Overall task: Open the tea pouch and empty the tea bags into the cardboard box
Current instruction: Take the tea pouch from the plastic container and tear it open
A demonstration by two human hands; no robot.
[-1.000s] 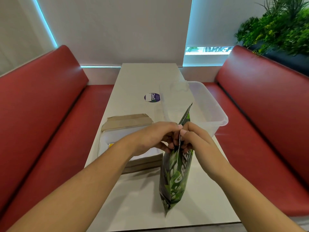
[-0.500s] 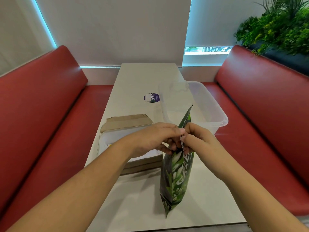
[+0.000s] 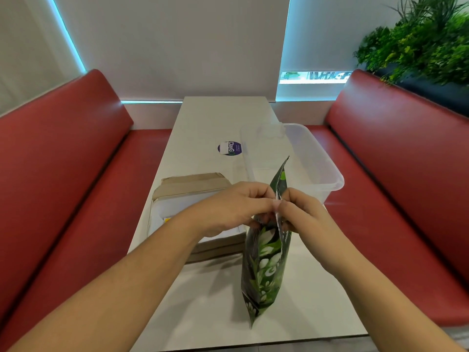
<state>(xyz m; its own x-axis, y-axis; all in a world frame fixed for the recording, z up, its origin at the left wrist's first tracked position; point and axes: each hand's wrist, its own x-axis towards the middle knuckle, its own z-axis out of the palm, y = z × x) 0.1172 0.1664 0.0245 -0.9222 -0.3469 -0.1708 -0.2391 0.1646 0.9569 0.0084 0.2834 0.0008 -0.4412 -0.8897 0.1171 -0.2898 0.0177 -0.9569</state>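
Observation:
A green tea pouch (image 3: 265, 265) with white leaf print stands upright on the white table, edge-on to me. My left hand (image 3: 236, 207) pinches its top edge from the left, and my right hand (image 3: 302, 212) pinches the same edge from the right, thumbs close together. The far corner of the pouch top sticks up behind my fingers. The open cardboard box (image 3: 182, 191) lies on the table behind my left hand, its brown flaps folded out and a white lining inside; my left forearm hides its near part.
A clear plastic tub (image 3: 322, 171) stands at the right of the table (image 3: 304, 313), behind the pouch. A round purple sticker (image 3: 229, 148) lies farther back. Red benches (image 3: 63, 174) flank the table on both sides. Green plants (image 3: 421, 44) sit at the top right.
Both hands have stayed on the pouch top with only small finger shifts. The pouch has tilted slightly and its top edge looks a little more parted.

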